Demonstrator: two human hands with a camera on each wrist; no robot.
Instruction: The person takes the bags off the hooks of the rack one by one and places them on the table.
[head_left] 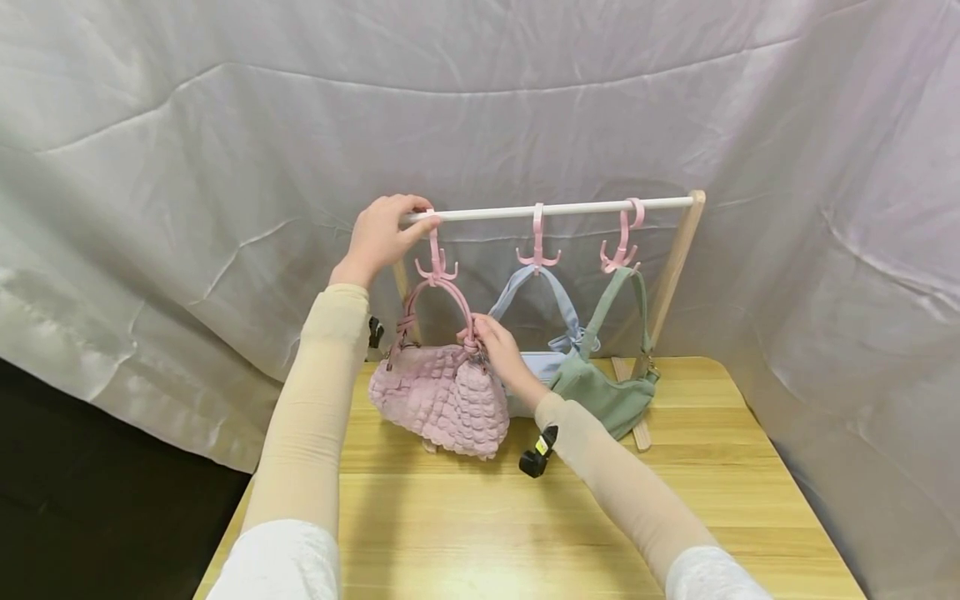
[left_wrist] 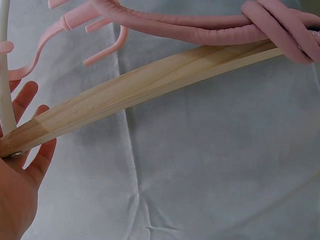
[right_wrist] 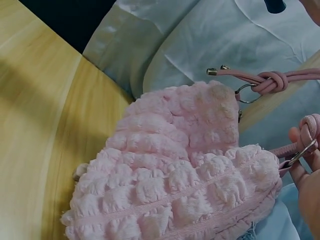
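A puffy pink handbag [head_left: 442, 396] hangs by its looped, knotted handles from the left pink hook [head_left: 437, 265]. My left hand [head_left: 385, 236] grips the left end of the white rail [head_left: 487, 214], its thumb across the front beside the top of that hook. In the left wrist view, the fingers [left_wrist: 26, 97] of this hand show behind the rail and the wooden post [left_wrist: 125, 90]. My right hand [head_left: 504, 350] holds the pink handle at its right-hand knot, just above the bag. The right wrist view has the fingers by that knot [right_wrist: 311, 131] and a metal ring [right_wrist: 302, 152].
From the middle hook [head_left: 537, 242] hangs a light blue bag [head_left: 543, 362], partly hidden by my right hand. A green bag [head_left: 611, 387] hangs on the right hook [head_left: 621, 246]. The wooden rack leg [head_left: 678, 262] stands on the table [head_left: 465, 533], before a grey curtain [head_left: 480, 125].
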